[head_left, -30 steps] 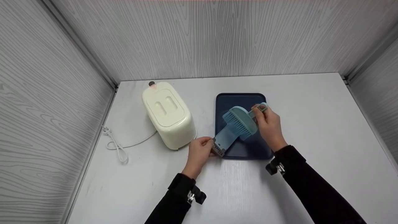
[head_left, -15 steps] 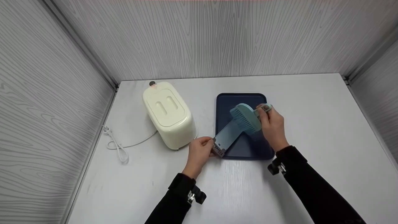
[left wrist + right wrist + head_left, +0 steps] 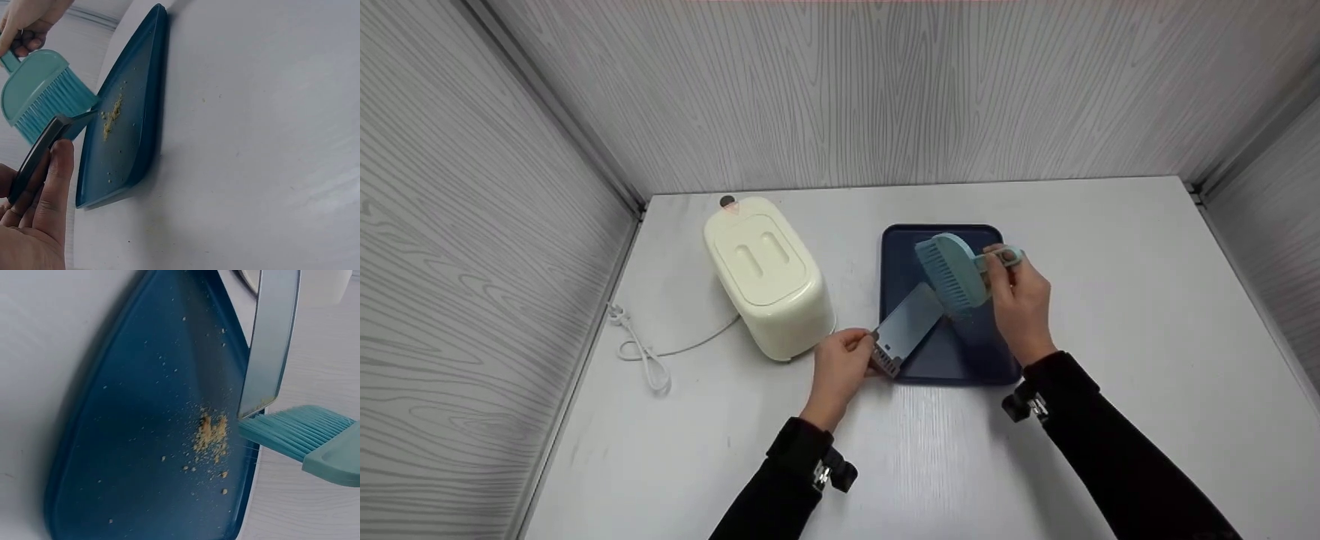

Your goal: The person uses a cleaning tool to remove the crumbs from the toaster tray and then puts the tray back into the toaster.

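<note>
At its near end, my left hand (image 3: 841, 367) pinches a long, narrow metal crumb tray (image 3: 911, 321) between thumb and fingers. The crumb tray slants over the dark blue tray (image 3: 956, 375). My right hand (image 3: 1021, 304) grips a teal hand brush (image 3: 960, 271) by its looped handle. In the right wrist view the bristles (image 3: 292, 430) are right at the crumb tray's far end, where a few crumbs cling. Below them a small heap of yellowish crumbs (image 3: 211, 436) lies on the blue tray, with finer bits scattered round it.
Left of the blue tray stands a cream toaster (image 3: 761, 262) with a lid on top. Its white cord and plug (image 3: 649, 360) lie further left on the white table (image 3: 1125, 315). Grey wood-grain panels (image 3: 840, 97) enclose the back and sides.
My right hand has drawn the brush up and to the right along the crumb tray, off its far end, baring more of its surface. My left hand has hardly moved.
</note>
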Demonstrator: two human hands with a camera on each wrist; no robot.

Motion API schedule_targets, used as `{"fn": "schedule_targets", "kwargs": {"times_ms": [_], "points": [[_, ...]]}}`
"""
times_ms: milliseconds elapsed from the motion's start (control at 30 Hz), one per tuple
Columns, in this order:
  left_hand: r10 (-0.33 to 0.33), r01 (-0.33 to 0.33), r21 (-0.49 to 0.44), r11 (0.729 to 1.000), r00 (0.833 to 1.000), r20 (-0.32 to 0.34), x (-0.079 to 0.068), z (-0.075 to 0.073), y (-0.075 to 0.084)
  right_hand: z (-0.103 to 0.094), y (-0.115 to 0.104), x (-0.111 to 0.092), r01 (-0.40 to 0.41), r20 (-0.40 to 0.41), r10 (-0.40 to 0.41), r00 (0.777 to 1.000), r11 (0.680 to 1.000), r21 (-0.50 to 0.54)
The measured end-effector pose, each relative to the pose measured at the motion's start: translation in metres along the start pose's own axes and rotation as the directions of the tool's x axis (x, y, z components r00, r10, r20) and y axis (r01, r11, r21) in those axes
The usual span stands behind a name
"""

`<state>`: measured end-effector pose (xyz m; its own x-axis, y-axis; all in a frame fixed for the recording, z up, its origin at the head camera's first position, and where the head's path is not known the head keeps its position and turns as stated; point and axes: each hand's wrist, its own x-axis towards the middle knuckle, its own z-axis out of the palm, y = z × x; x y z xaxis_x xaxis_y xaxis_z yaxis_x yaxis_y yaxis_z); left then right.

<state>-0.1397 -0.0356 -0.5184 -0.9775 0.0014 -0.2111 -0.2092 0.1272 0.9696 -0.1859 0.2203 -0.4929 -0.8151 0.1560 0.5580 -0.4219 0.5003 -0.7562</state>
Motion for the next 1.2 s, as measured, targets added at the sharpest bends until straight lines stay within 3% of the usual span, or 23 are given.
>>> {"fn": "schedule_targets", "kwargs": {"times_ms": [400,700,1000,1200], "points": [[0.055,-0.055,0.01,0.998,0.998,0.006,-0.003,0.001,0.002,0.014,-0.013,0.002,0.183,0.008,-0.183,0.983,0.983,-0.003],[0.03,-0.029,-0.006,1.0,1.0,0.009,-0.003,0.003,0.004,0.022,-0.009,-0.005,0.236,0.037,-0.234,0.971,0.971,-0.032],[0.024,-0.024,0.014,1.0,1.0,-0.013,-0.003,0.002,0.004,0.017,0.0,-0.014,0.338,0.108,-0.326,0.939,0.935,-0.109],[0.006,-0.006,-0.008,1.0,0.999,-0.033,-0.002,0.003,0.006,0.012,0.002,-0.015,0.341,0.095,-0.331,0.939,0.932,-0.123]]}}
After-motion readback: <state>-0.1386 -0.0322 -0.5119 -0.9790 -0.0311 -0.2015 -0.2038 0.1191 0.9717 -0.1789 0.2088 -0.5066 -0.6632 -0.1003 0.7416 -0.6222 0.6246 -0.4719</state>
